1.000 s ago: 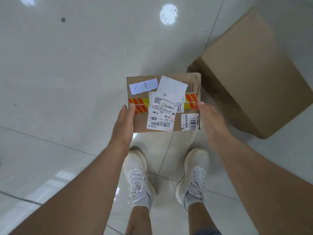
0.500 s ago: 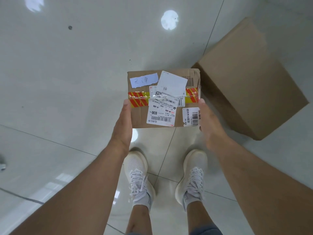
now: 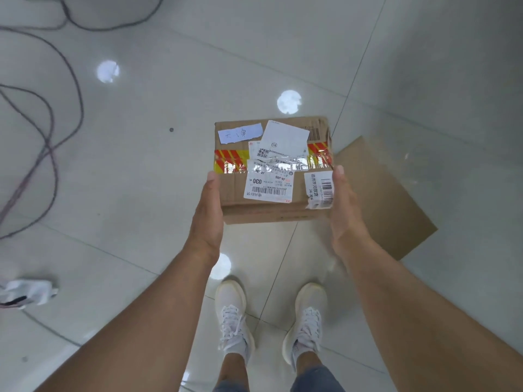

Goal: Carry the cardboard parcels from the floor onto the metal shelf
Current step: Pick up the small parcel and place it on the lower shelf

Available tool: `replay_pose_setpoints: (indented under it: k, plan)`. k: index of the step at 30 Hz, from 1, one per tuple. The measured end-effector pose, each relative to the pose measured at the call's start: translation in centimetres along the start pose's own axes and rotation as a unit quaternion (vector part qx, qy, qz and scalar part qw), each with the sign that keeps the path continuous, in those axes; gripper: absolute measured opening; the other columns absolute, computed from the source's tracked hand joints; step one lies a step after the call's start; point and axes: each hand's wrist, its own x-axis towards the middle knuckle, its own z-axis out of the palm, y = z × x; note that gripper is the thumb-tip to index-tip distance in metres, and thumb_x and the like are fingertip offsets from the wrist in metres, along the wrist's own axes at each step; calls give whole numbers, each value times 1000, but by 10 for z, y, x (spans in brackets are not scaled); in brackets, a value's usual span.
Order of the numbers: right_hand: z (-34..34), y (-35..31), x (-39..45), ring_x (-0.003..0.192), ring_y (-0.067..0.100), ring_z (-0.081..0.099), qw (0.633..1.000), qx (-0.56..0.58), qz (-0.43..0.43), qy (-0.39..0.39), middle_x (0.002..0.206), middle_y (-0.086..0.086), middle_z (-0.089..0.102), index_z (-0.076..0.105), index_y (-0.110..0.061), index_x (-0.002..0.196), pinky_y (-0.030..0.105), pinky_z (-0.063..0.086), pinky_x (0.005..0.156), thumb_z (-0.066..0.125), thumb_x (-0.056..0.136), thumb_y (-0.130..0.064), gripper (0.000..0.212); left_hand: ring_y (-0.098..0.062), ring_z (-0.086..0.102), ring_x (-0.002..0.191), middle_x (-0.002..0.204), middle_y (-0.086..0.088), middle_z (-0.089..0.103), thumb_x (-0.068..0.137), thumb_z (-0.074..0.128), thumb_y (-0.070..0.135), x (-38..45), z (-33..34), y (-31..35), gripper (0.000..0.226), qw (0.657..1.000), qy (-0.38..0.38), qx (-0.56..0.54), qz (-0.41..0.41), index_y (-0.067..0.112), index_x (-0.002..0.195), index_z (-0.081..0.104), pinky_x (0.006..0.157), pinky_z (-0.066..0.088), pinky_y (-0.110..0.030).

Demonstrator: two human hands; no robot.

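1. While the person stood upright on the tiled floor (image 3: 141, 171), a small cardboard parcel (image 3: 273, 171) was held clear of the ground in front of the body, above and ahead of the two white shoes (image 3: 233, 318).
2. The left hand (image 3: 208, 216) pressed flat against the parcel's left side; the right hand (image 3: 343, 210) pressed against its right side. Fingers of both hands lay together and straight, clamping the parcel between the palms. The thumbs could not be made out.
3. Judged step: the carry phase, with the lift done and the placing not yet begun. No metal shelf appeared in view.
4. A second, larger cardboard box (image 3: 387, 199) lay on the floor just beyond the right hand, apart from the held parcel.
5. Orientation: the parcel's labelled top faced up towards the camera, roughly level. Its long axis ran left to right, across the body; the red-and-yellow tape (image 3: 230, 161) followed that axis.
6. Next move, in my judgement, called for turning towards the shelf while keeping the squeeze even.
7. Loose cables (image 3: 51, 131) lay on the floor to the left, a possible trip hazard.
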Motion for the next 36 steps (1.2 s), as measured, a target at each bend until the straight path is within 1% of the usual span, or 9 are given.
replay_pose_setpoints:
  k: [5, 10, 14, 19, 22, 26, 30, 34, 36]
  plan:
    - [-10, -56, -34, 84, 9, 63, 999, 1, -44, -7, 90, -6, 68, 63, -19, 115, 21, 42, 68, 26, 98, -48, 50, -12, 44, 139, 146, 8, 54, 57, 32, 97, -33, 1, 48, 104, 999, -12, 0, 33, 38, 141, 51, 120, 27, -41]
    - [-27, -103, -69, 55, -15, 59, 998, 0, -68, -15, 82, -12, 65, 62, -22, 101, 4, 43, 49, 28, 99, -44, 41, -14, 46, 138, 143, 5, 58, 63, 28, 87, -75, 7, 94, 96, 998, -19, 0, 60, 36, 140, 52, 119, 28, -41]
    - [-40, -134, -100, 45, -14, 57, 997, 8, -73, -28, 84, -4, 64, 61, -9, 108, 0, 40, 40, 26, 101, -39, 46, -15, 42, 140, 148, 3, 52, 61, 29, 87, -112, 9, 122, 100, 998, -12, 1, 62, 36, 144, 47, 120, 26, -42]
    - [-51, -156, -141, 50, -15, 59, 993, 7, -113, -23, 80, -9, 66, 63, -24, 87, -2, 38, 42, 25, 100, -42, 44, -14, 41, 141, 149, 4, 51, 65, 29, 86, -159, 8, 149, 95, 996, -19, 2, 83, 38, 145, 45, 121, 26, -42]
    - [-59, -166, -167, 46, -16, 57, 992, 37, -113, -31, 81, -8, 62, 60, -15, 103, -1, 39, 42, 24, 102, -34, 40, -13, 40, 142, 149, 5, 51, 65, 29, 86, -186, 5, 160, 95, 995, -17, 0, 95, 38, 145, 45, 121, 26, -42]
    - [-65, -173, -199, 49, -14, 60, 989, 46, -136, -26, 78, -10, 64, 62, -13, 105, 0, 41, 45, 24, 102, -33, 43, -13, 45, 137, 143, 5, 57, 68, 30, 85, -215, -3, 171, 88, 993, -33, 1, 113, 39, 140, 51, 120, 28, -42]
    - [-68, -173, -227, 68, -7, 63, 988, 69, -139, 14, 93, -5, 69, 63, -14, 116, 11, 48, 68, 26, 100, -43, 49, -10, 42, 140, 147, 8, 53, 67, 30, 89, -239, -12, 180, 91, 990, -57, 16, 126, 41, 141, 49, 121, 25, -42]
    - [-71, -175, -267, 51, -14, 61, 983, 116, -142, 31, 87, -6, 66, 62, -8, 113, 1, 41, 43, 28, 100, -38, 47, -9, 37, 143, 152, 9, 47, 57, 33, 97, -260, -22, 188, 106, 986, -86, 33, 140, 40, 145, 44, 122, 23, -40]
    - [-71, -172, -289, 57, -13, 63, 978, 110, -168, 57, 89, -7, 68, 63, -11, 112, 2, 43, 47, 28, 100, -40, 48, -9, 37, 143, 152, 9, 47, 62, 32, 92, -273, -26, 192, 101, 981, -111, 48, 150, 38, 146, 44, 122, 22, -39]
